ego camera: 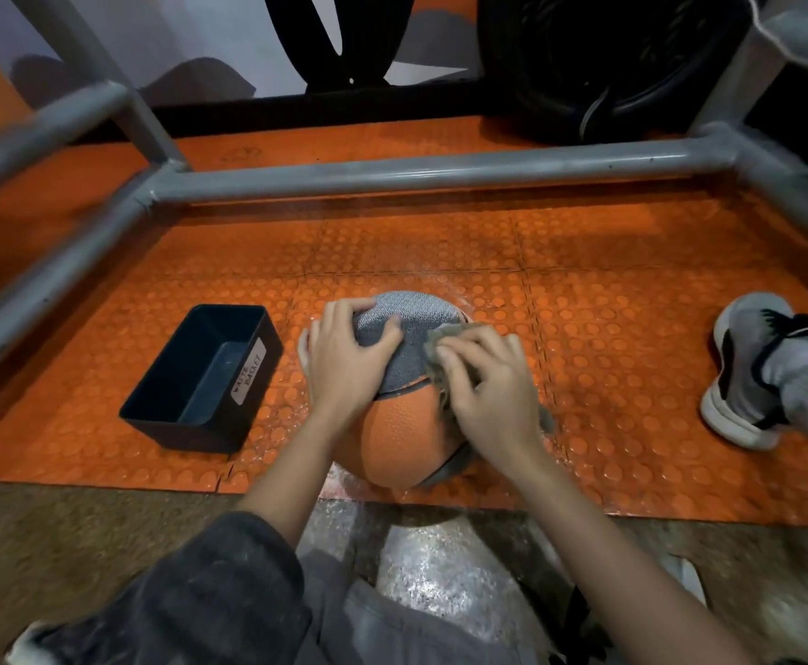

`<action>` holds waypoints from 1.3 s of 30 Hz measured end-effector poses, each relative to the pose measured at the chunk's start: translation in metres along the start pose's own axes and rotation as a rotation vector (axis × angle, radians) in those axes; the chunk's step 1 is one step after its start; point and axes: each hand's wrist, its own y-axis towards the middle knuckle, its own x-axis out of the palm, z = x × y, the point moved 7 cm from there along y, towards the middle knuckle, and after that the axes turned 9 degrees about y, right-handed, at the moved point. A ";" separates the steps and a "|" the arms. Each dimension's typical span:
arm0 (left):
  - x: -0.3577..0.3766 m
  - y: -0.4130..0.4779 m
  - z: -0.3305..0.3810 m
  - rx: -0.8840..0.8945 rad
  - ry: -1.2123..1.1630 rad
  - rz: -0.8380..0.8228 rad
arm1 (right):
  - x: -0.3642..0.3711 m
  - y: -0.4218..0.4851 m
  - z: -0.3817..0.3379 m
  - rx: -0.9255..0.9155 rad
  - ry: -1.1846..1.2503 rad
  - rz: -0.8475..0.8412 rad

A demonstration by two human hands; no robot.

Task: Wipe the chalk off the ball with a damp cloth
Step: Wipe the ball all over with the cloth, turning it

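Observation:
An orange and grey ball (399, 439) sits on the orange studded mat (608, 376), near its front edge. My left hand (347, 360) rests spread over the ball's upper left, fingers curved on the grey panel, steadying it. My right hand (488, 386) presses a crumpled grey-brown cloth (440, 350) against the ball's upper right side. Part of the cloth hangs out below my right palm. Whitish chalk dust shows on the mat around the ball.
A black bin labelled "waste basket" (205, 376) stands just left of the ball. Grey metal rack tubes (392, 172) frame the mat at back and sides. A grey shoe and trouser leg (757, 371) rest on the mat at right. Black tyres (598, 60) stand behind.

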 end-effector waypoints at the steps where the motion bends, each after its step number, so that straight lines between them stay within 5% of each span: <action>1: 0.000 -0.003 -0.001 0.002 -0.002 0.008 | -0.003 0.006 0.013 0.062 0.012 0.010; 6: 0.002 -0.012 0.010 -0.025 0.027 0.060 | -0.016 0.012 0.059 0.361 0.242 0.096; 9: 0.008 -0.003 0.019 -0.070 0.065 0.052 | -0.017 -0.016 0.032 0.253 0.175 0.212; 16: 0.023 0.027 0.016 -0.088 0.106 -0.131 | -0.001 -0.035 -0.003 -0.097 -0.014 0.150; 21: 0.018 0.017 0.021 0.036 0.072 -0.141 | -0.018 0.000 0.061 0.265 0.201 0.170; 27: 0.016 -0.009 0.033 0.464 0.138 -0.313 | -0.015 0.012 0.079 0.450 0.325 0.036; 35: 0.019 0.012 0.031 0.399 0.114 -0.404 | 0.001 -0.040 0.012 0.063 0.035 0.096; 39: 0.020 0.011 0.031 0.433 0.087 -0.473 | -0.010 -0.015 0.039 0.101 0.035 0.063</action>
